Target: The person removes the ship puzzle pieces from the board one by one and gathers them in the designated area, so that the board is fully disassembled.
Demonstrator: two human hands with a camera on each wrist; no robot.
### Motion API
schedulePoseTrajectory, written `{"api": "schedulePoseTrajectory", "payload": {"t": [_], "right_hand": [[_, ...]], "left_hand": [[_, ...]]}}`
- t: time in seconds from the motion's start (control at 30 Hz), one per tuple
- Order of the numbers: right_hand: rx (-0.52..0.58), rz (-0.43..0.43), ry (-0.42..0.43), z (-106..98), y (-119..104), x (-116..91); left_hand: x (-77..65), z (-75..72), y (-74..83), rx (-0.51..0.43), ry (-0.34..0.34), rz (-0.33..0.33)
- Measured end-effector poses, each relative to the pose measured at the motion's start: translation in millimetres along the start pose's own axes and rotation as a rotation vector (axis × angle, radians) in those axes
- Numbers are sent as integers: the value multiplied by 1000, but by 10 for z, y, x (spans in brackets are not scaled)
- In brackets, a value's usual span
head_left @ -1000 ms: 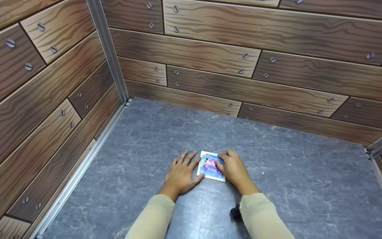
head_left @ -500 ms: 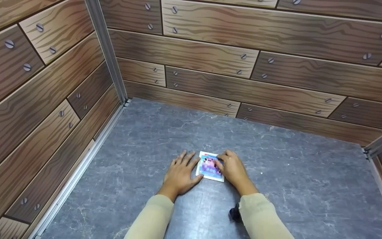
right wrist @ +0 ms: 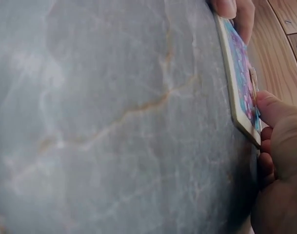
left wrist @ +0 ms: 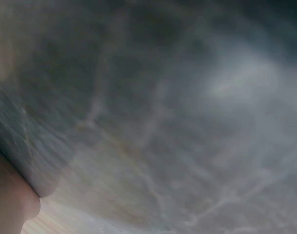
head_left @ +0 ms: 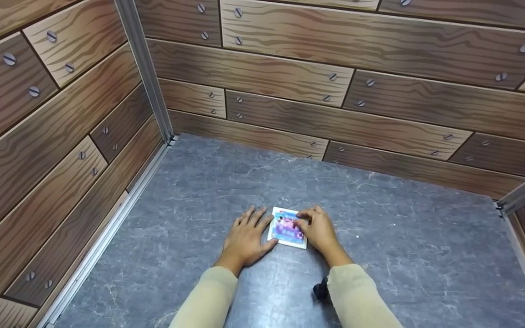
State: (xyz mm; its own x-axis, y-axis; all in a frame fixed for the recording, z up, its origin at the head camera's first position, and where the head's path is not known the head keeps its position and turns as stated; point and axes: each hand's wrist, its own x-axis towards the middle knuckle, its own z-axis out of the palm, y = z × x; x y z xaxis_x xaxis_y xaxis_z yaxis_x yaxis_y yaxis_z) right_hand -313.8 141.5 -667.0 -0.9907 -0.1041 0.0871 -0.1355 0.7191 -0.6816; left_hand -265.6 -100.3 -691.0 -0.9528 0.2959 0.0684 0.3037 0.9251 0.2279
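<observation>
A small, flat picture board (head_left: 287, 234) with a pale frame and a blue, pink and purple picture lies on the grey tabletop. My left hand (head_left: 247, 239) rests palm down with fingers spread, index fingertip and thumb at the board's left edge. Over its right side, my right hand (head_left: 321, 230) has thumb and index finger bent close together. In the right wrist view, a thin tan-edged flat piece (right wrist: 254, 83) stands tilted up from the picture at the right thumb (right wrist: 266, 100); the fingers behind it are mostly hidden. The left wrist view shows mainly blurred tabletop.
The marbled grey tabletop (head_left: 404, 259) is bounded by a back wall (head_left: 290, 118) and a left wall (head_left: 62, 182) with a plank print. A metal rail (head_left: 94, 250) runs along the left. A black object (head_left: 320, 290) shows beside the right sleeve.
My right thumb and index finger have shifted slightly over the board's picture. The left hand keeps its place at the left edge. The whole head view has drifted a little.
</observation>
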Motion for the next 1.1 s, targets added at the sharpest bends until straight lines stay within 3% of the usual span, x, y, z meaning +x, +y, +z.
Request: {"api": "schedulePoseTrajectory", "payload": {"t": [0.53, 1.1], "right_hand": [[131, 14, -54, -46, 99, -4], [113, 3, -31, -7, 86, -23]], "left_hand": [[-21, -57, 41, -42, -3, -14], [-10, -11, 12, -8, -9, -10]]}}
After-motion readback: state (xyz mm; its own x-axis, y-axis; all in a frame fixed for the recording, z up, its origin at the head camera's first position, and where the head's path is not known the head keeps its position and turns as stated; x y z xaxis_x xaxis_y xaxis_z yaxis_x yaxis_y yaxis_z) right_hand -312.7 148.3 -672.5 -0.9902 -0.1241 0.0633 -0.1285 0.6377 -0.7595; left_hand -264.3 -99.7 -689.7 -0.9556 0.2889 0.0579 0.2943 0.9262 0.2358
